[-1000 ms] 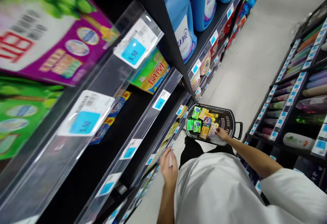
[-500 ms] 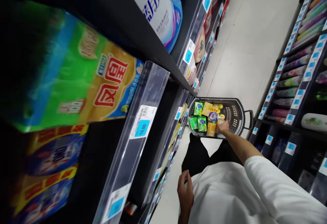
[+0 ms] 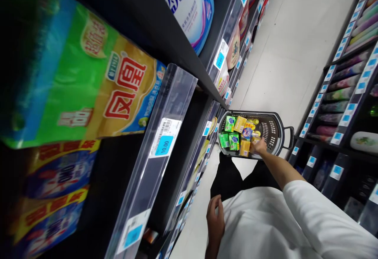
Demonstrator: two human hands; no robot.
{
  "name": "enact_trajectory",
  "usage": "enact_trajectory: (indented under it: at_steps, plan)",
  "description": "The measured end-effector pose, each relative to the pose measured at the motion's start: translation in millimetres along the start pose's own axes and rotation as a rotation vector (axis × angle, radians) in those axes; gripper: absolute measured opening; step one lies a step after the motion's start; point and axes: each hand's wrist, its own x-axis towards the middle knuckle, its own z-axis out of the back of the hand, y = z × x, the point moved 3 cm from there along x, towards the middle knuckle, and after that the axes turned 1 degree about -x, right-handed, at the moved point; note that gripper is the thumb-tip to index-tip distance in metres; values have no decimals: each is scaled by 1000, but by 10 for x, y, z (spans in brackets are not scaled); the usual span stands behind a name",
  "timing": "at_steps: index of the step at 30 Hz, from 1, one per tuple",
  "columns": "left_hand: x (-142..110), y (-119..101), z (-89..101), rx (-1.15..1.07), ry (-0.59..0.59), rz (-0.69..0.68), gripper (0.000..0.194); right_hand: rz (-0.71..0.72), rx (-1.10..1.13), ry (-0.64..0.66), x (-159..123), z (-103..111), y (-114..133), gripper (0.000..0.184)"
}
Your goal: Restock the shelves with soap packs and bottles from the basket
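Observation:
A dark grey shopping basket (image 3: 273, 127) stands on the floor ahead of me, filled on its left side with several green, yellow and blue packets (image 3: 236, 133). My right hand (image 3: 259, 146) reaches down into the basket among the packets; its fingers are curled around a small packet I cannot name. My left hand (image 3: 215, 219) hangs by my white shirt near the shelf front, fingers loosely bent, holding nothing.
Black shelving (image 3: 165, 105) on the left carries green and yellow detergent bags (image 3: 88, 82), blue bags below and a large blue-white bottle (image 3: 189, 3), with blue price tags (image 3: 164, 145). Another shelf (image 3: 348, 86) of goods lines the right. Pale floor (image 3: 289, 54) runs between them.
My view has swung down and closer to the left shelf. My left hand dropped back to my side. My right hand stayed in the basket.

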Motion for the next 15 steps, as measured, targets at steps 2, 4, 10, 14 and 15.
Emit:
enact_trajectory:
  at_steps: [2, 4, 10, 14, 15]
  plan:
    - [1, -53, -25, -10, -4, -35, 45, 17, 18, 4, -58, 75, -39, 42]
    - [9, -121, -70, -12, -1, -82, 45, 29, 39, 10, -128, 170, -88, 42]
    - [69, -420, -337, -58, 86, -239, 37, 140, 175, 6, -473, 656, -264, 56]
    - [126, -747, -531, -116, 135, -365, 33, 267, 363, 33, -865, 1094, -303, 57]
    - [141, -845, -571, -132, 145, -395, 31, 294, 420, 49, -983, 1205, -288, 57]
